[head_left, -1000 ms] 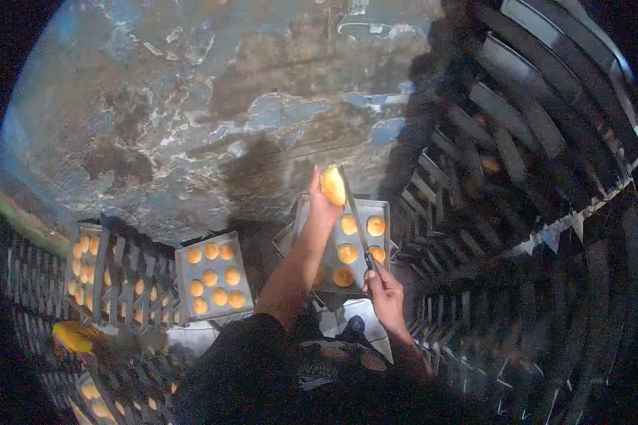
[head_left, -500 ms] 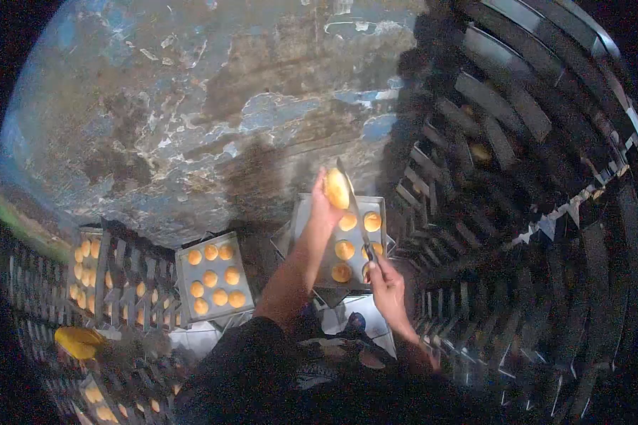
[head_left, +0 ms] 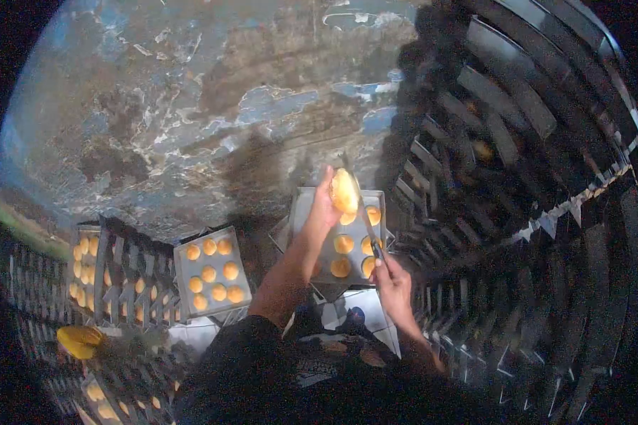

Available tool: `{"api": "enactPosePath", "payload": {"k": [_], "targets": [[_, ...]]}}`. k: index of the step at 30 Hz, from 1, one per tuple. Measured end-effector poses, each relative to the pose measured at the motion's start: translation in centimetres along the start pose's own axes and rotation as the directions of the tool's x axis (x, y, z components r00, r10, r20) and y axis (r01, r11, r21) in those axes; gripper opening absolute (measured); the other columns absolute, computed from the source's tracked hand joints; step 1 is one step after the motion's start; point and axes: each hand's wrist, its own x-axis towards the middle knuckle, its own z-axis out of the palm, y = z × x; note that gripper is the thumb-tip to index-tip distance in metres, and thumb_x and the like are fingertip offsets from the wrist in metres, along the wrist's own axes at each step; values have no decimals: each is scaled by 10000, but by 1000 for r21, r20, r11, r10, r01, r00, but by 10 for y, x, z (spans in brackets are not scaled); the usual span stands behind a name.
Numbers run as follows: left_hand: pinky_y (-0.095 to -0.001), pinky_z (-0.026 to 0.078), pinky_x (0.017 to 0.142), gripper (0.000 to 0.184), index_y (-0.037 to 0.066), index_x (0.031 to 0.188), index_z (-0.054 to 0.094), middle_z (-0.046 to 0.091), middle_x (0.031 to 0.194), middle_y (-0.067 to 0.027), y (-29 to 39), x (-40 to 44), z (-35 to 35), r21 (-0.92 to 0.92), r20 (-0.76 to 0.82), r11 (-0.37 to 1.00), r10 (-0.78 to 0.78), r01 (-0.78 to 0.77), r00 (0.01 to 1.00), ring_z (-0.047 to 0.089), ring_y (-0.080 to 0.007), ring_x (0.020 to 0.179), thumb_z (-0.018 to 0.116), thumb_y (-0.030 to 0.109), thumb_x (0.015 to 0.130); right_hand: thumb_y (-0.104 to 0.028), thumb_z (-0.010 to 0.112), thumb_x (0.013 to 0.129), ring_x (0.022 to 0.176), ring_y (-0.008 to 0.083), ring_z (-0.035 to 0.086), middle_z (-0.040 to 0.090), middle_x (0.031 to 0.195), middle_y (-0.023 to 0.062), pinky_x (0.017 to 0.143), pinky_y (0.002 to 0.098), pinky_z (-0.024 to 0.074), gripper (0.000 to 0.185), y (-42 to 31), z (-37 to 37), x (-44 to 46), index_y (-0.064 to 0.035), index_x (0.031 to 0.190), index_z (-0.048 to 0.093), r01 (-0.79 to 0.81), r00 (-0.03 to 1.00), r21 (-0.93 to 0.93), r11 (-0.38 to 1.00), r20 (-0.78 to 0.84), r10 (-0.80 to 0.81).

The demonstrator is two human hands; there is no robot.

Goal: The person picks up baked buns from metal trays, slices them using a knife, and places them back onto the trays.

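Observation:
A golden bread bun (head_left: 344,193) is held on edge in my left hand (head_left: 324,202), the fingers curled around its left side. My right hand (head_left: 394,280) grips the dark handle of a long knife (head_left: 366,221). Its blade runs up along the bun's right side; whether it has entered the bread I cannot tell. Beneath both hands is a metal baking tray (head_left: 305,205) carrying several round buns (head_left: 344,244). The knife and my right hand cover part of the buns in the tray's right column.
To the left stands a second tray (head_left: 227,273) of buns, with stacked racks (head_left: 131,276) of more buns beyond. A yellow object (head_left: 80,342) lies at lower left. Dark racks (head_left: 503,120) rise close on the right. A peeling painted wall (head_left: 262,106) is in front.
The bun in my left hand has moved slightly right and tilted. My right hand and the knife have shifted a little right and down. The view has moved slightly.

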Motion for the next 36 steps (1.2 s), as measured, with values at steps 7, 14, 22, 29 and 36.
{"api": "enactPosePath", "payload": {"k": [7, 14, 22, 29, 36], "targets": [[-362, 569, 691, 418, 107, 1006, 685, 709, 869, -36, -3, 7, -6, 13, -34, 1000, 24, -23, 999, 681, -198, 758, 635, 517, 936, -217, 568, 1023, 659, 78, 568, 636, 766, 13, 620, 268, 482, 356, -21, -13, 8, -36, 1323, 628, -26, 996, 107, 994, 88, 16], [-359, 571, 703, 378, 67, 981, 677, 705, 847, -63, -31, -5, -7, 100, 20, 984, -151, 148, 988, 683, -202, 753, 619, 441, 967, -249, 534, 1034, 650, 75, 576, 621, 706, 13, 601, 270, 478, 326, -16, -12, 36, -8, 1219, 652, -61, 994, 76, 995, 91, 55], [-366, 587, 682, 308, 42, 986, 678, 716, 876, -91, -9, -25, -2, 332, 42, 943, -20, 5, 999, 707, -215, 756, 653, 348, 961, -267, 530, 1042, 603, 93, 560, 617, 680, 7, 573, 287, 472, 284, -15, -17, 1, -59, 1183, 662, -185, 972, 28, 982, 153, 179], [-381, 594, 685, 277, 28, 986, 676, 714, 885, -91, -9, -13, -9, 283, 59, 959, -24, 6, 998, 706, -219, 761, 703, 298, 931, -238, 519, 1037, 585, 112, 572, 620, 672, 50, 559, 311, 474, 296, -19, -20, 14, -18, 1189, 646, -55, 986, -36, 998, 155, 60], [-395, 594, 683, 283, 42, 987, 665, 706, 888, -91, -29, -22, -15, 328, 26, 942, -87, 74, 996, 706, -220, 767, 702, 316, 929, -216, 546, 1040, 585, 44, 503, 584, 668, -29, 527, 231, 401, 255, 0, -9, 25, -8, 1093, 684, 1, 995, -17, 1000, 103, 1]]}}
